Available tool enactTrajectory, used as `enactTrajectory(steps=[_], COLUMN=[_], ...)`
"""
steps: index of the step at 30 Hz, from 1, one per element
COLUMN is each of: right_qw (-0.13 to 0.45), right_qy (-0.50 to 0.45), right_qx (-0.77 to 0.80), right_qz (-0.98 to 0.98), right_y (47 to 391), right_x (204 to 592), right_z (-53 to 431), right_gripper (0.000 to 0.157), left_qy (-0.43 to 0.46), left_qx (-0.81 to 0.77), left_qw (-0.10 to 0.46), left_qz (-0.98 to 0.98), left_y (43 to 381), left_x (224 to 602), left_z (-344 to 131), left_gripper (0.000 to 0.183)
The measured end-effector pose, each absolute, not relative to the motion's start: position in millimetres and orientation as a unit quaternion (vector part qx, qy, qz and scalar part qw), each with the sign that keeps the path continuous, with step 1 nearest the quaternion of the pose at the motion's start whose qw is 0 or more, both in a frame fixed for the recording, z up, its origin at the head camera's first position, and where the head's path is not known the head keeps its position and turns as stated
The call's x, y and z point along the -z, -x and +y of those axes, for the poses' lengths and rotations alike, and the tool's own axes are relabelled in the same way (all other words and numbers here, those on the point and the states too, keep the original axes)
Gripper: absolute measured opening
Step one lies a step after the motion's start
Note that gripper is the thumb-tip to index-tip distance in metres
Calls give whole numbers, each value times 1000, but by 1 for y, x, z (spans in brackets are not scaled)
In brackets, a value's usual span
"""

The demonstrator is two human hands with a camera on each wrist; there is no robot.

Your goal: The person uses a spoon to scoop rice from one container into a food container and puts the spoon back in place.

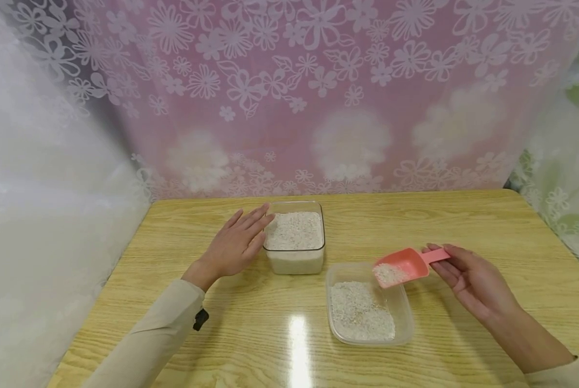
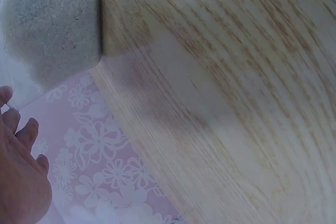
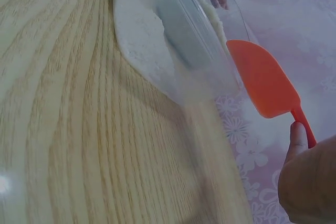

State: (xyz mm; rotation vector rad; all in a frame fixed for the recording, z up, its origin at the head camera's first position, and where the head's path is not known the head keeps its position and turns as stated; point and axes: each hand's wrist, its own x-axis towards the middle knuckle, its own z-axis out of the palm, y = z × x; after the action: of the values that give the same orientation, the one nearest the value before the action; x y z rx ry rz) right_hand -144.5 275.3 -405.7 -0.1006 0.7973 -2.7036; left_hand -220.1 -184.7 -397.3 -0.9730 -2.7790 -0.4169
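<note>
My right hand (image 1: pixel 478 283) pinches the handle of a red scoop (image 1: pixel 408 265), also seen from its side in the right wrist view. Some pale, grain-like flakes lie in the scoop's front. It hangs over the back right rim of a clear plastic container (image 1: pixel 403 323), which holds more of the flakes. Farther back and left stands a clear square container (image 1: pixel 296 264), filled much higher with the same pale stuff. At that container's left rim, my left hand (image 1: pixel 236 245) rests its extended fingers. In the left wrist view, part of this hand (image 2: pixel 23 166) shows near the container (image 2: pixel 58 30).
The wood-grain table (image 1: pixel 212 345) reaches back to a pink flowered curtain (image 1: pixel 280 108). A whitish sheet (image 1: pixel 42 188) hangs at the left and a green-patterned one (image 1: pixel 556 183) at the right. A dark band (image 1: pixel 200 319) is at the left cuff.
</note>
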Motion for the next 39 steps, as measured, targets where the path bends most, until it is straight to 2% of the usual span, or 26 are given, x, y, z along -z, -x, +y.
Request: enactTrajectory(steps=[16,23,39], right_qw=[111,109,98], right_qy=[48,70,48], right_qx=[942,947,943], right_qz=[313,294,316], right_y=[142,142,139], right_x=[395,395,391], right_z=[273,273,276], right_gripper=[34,37,30], left_qy=[327,329,331], left_qx=[131,124,116], left_qw=[87,87,91], left_qz=[-932,-932,-932], left_y=[221,221,220], left_x=[397,396,394], left_z=[-185,-185,-185], left_gripper=[48,49,48])
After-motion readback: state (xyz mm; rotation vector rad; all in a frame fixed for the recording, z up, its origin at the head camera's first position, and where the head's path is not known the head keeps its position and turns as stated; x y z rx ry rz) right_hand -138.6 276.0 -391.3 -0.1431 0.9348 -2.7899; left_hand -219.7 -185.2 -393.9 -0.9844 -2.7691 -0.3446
